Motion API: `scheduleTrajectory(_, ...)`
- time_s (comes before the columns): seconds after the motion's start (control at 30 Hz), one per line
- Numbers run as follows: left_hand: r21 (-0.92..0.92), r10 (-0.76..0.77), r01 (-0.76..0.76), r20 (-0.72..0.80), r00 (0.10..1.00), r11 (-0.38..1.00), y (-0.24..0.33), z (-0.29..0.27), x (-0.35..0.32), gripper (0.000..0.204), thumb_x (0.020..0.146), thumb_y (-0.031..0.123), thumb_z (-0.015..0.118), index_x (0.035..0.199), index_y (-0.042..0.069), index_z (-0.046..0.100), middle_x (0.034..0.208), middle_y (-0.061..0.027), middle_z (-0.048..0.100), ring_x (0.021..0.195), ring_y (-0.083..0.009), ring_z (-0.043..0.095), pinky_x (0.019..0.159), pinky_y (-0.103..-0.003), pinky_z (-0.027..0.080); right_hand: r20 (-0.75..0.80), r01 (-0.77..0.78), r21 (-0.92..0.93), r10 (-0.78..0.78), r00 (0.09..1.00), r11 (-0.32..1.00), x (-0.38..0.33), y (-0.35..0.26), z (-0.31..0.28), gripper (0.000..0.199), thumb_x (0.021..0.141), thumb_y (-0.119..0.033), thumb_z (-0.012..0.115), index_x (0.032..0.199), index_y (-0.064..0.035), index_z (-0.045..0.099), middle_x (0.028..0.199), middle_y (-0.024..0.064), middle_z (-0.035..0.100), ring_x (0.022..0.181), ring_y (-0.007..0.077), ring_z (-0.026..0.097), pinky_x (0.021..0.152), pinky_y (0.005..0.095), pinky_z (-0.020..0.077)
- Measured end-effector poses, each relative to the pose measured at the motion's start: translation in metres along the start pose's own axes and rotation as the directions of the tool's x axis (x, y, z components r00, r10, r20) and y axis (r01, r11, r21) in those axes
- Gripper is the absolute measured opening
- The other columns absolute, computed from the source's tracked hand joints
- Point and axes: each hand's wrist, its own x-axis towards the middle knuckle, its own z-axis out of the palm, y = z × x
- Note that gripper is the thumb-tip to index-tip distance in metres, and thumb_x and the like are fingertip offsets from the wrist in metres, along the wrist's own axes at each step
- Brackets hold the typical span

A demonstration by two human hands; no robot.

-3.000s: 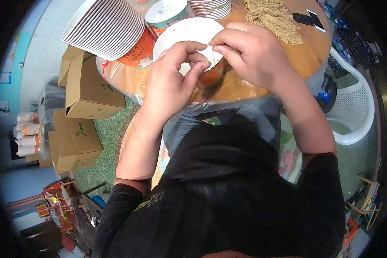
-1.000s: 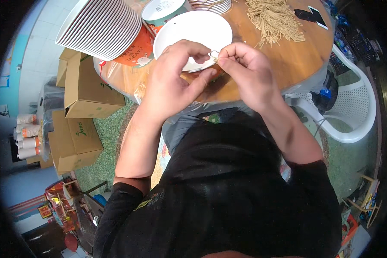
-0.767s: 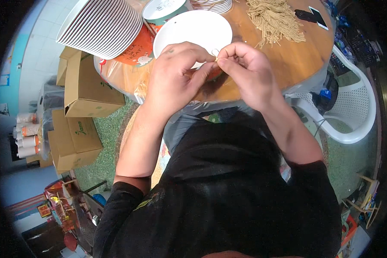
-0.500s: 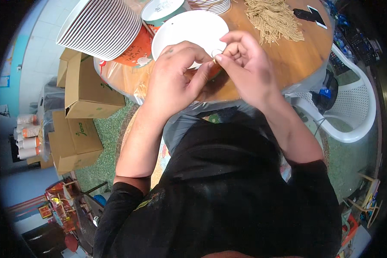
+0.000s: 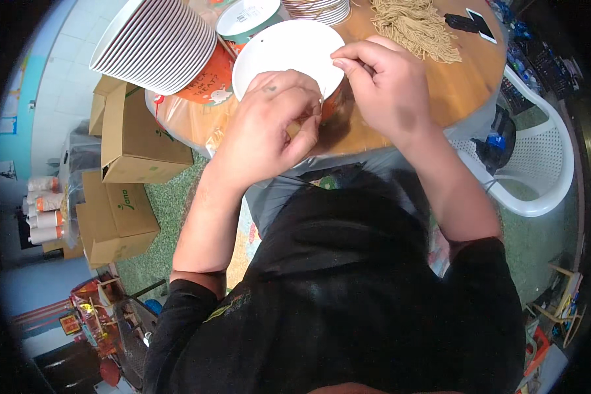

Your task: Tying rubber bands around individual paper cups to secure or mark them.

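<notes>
A round paper bucket (image 5: 289,52), white inside and orange outside, stands at the near edge of the table with its mouth facing me. At its near rim my left hand (image 5: 266,128) is closed, thumb and fingers pinching a short, thin, pale cord (image 5: 322,103). My right hand (image 5: 394,88) is at the bucket's right rim, thumb and forefinger pressed together; whatever they pinch is too small to make out. The bucket's near outer wall is partly hidden behind my left hand. A small dark hole shows near its far rim.
A tall stack of nested buckets (image 5: 154,49) leans at the left. Behind are a lidded-looking tub (image 5: 248,18) and another stack (image 5: 316,10). Tan cords (image 5: 417,29) lie in a pile by a phone (image 5: 482,26). Cardboard boxes (image 5: 144,141) and a white chair (image 5: 538,141) flank the table (image 5: 466,85).
My right hand has moved up and right, away from my left hand, and its fingers have closed. The small pale loop between the hands is gone. My left hand has shifted slightly down.
</notes>
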Motion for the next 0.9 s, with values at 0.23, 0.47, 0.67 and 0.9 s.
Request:
scheduleTrajectory(0.23,-0.276,-0.156,0.163,0.046,0.987,0.947,-0.003,-0.005,0.003,0.018,0.095,0.007,0.078,0.107,0.002,0.066,0.113,-0.0112,0.075,0.108,-0.0257,0.074,0.099,-0.041,0.057,0.006,-0.002,0.065,0.002,1.000,0.998,-0.005,-0.004,0.004,0.009,0.097,-0.016,0.082,0.103,-0.0134,0.088,0.089,0.0080,0.075,0.083,0.0307,0.074,0.072,0.0428,0.0584)
scheduleTrajectory(0.47,-0.405,-0.527,0.515,0.091,0.845,0.755,0.006,-0.002,0.035,0.039,0.100,0.010,0.087,0.131,-0.006,0.070,0.104,-0.0099,0.083,0.090,-0.0098,0.076,0.079,-0.029,0.064,0.044,0.097,0.151,-0.105,0.993,0.984,-0.008,0.002,0.004,0.014,0.096,-0.013,0.083,0.108,-0.0135,0.089,0.088,0.0067,0.071,0.078,0.0266,0.070,0.070,0.0395,0.0566)
scheduleTrajectory(0.67,-0.570,-0.613,0.547,0.094,0.785,0.613,-0.002,0.002,0.032,0.020,0.106,0.004,0.079,0.122,-0.007,0.076,0.100,-0.0061,0.083,0.088,-0.0080,0.076,0.079,-0.026,0.063,-0.020,-0.022,0.246,0.027,0.999,0.969,-0.019,-0.008,-0.001,0.017,0.092,-0.006,0.084,0.108,-0.0117,0.086,0.093,0.0053,0.071,0.080,0.0240,0.072,0.068,0.0369,0.0587)
scheduleTrajectory(0.9,-0.536,-0.595,0.546,0.098,0.798,0.644,-0.007,0.006,0.030,0.022,0.111,0.010,0.075,0.126,-0.006,0.075,0.105,-0.0070,0.084,0.091,-0.0086,0.075,0.078,-0.026,0.064,-0.043,0.313,0.122,-0.310,0.950,0.942,-0.038,0.008,0.017,0.021,0.080,-0.005,0.093,0.098,-0.0144,0.085,0.094,-0.0001,0.072,0.078,0.0191,0.072,0.065,0.0344,0.0595)
